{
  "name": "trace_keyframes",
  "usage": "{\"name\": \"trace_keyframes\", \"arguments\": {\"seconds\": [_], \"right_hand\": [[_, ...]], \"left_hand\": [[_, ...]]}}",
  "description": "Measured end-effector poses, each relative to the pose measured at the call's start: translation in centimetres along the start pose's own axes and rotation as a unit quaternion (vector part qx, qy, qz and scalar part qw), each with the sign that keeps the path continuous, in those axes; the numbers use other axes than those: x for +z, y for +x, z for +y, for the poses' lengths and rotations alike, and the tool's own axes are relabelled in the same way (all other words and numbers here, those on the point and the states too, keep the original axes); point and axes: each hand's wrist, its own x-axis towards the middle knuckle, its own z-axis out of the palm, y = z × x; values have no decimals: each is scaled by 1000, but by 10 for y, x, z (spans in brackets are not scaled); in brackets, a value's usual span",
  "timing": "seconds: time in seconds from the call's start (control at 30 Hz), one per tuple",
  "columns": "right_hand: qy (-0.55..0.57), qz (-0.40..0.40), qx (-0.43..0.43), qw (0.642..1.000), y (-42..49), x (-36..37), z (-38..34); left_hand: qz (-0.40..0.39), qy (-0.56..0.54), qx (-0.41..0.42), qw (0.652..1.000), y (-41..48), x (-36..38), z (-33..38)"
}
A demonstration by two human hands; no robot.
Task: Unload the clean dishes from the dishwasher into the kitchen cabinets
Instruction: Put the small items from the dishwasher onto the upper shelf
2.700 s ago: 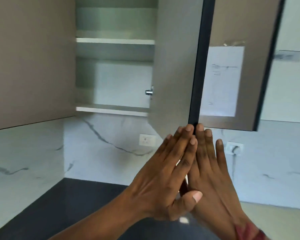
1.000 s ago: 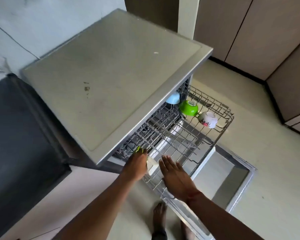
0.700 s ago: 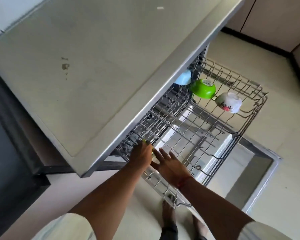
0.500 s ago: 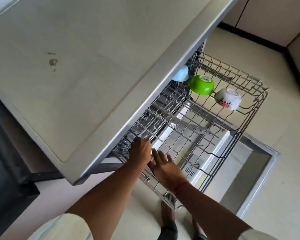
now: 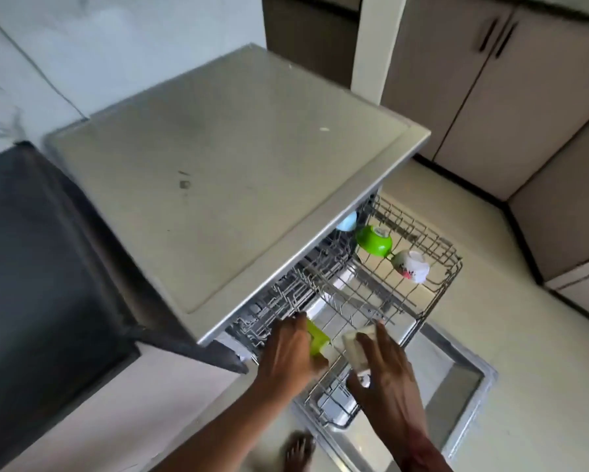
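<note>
The dishwasher's wire rack (image 5: 432, 294) is pulled out over the open door (image 5: 463, 376). At its far end lie a pale blue bowl (image 5: 347, 222), a green bowl (image 5: 374, 240) and a white flowered bowl (image 5: 411, 266), all upside down. At the near end my left hand (image 5: 288, 349) grips a lime-green cup (image 5: 317, 338), and my right hand (image 5: 385, 356) grips a cream-white cup (image 5: 356, 345). Both cups sit just above the rack wires.
The dishwasher's flat grey top (image 5: 225, 172) juts out above the rack. A black counter (image 5: 37, 267) lies to the left. Brown floor cabinets (image 5: 490, 97) stand at the back right. My bare foot (image 5: 298, 451) is on the cream floor below the rack.
Both hands went from the upper cabinet down to the rack. Each closed on a cup at the near end, and the cups have come up off the wires.
</note>
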Motion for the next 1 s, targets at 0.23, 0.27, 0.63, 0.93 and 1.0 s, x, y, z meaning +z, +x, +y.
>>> {"name": "trace_keyframes", "arguments": {"seconds": [0.23,0.27,0.63,0.93,1.0], "right_hand": [[11,90,-114,989,-52,-113,-65],[15,94,-137,986,-61,-128,-81],[65,137,-424,893,-152,-250,-341],[140,158,-569,795,-245,-238,-622],[155,164,-578,784,-250,-232,-679]], "left_hand": [[104,36,101,989,-134,-115,31],[133,56,115,983,-157,-137,35],[410,55,-6,910,-441,-326,-23],[541,154,-119,818,-632,-471,-156],[537,193,-123,812,-653,-506,-191]]}}
